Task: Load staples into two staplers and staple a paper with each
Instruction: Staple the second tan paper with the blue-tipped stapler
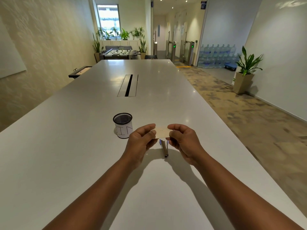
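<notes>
While the left hand (141, 138) and right hand (181, 138) each pinch an end of the small paper (162, 132), raised seemingly to check it, the stapler (164, 147) lies on the table (66, 146) just beneath, right of the mesh cup (123, 124).

Stapler (164, 147): front end hidden behind paper (162, 132). Paper: both ends covered by fingers; marks too small to read.

obstacles: mesh cup (122, 125) just left of the hands; stapler (164, 147) lying on table (66, 155) between them | free: bare tabletop left, right, beyond cup
</notes>
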